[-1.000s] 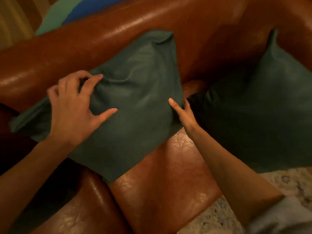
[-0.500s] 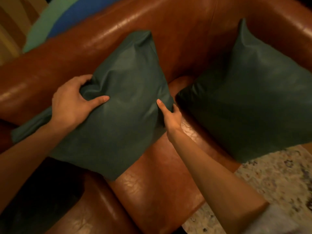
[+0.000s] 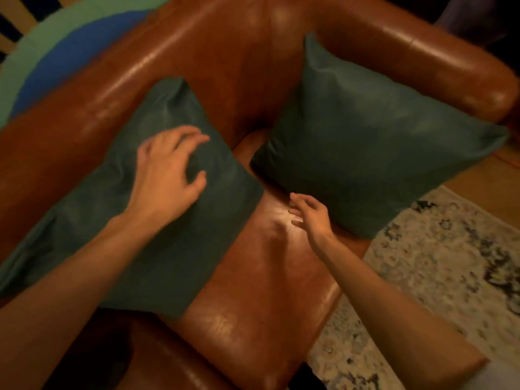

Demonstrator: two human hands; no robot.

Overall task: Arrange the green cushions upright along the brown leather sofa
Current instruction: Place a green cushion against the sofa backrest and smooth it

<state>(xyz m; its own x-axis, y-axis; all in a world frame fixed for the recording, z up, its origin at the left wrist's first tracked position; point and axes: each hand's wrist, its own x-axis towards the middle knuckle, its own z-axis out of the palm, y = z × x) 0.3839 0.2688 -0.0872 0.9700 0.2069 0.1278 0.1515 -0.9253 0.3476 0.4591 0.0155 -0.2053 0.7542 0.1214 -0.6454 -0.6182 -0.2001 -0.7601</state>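
Two dark green cushions lean against the backrest of the brown leather sofa [image 3: 267, 277]. The left cushion [image 3: 157, 249] rests tilted against the back, and my left hand [image 3: 168, 170] lies on its upper face with fingers spread and curled, holding nothing. The right cushion [image 3: 365, 153] stands upright in the corner by the armrest. My right hand [image 3: 309, 215] hovers open over the seat in the gap between the two cushions, just in front of the right cushion's lower edge, touching neither.
The sofa's rounded armrest [image 3: 450, 71] closes off the right side. A pale patterned rug [image 3: 439, 277] lies on the floor in front. Behind the backrest at the upper left shows a blue and green shape [image 3: 70, 57].
My left hand let go of the left cushion's edge and moved onto its face. My right hand came off that cushion's right side and now hangs open over the seat.
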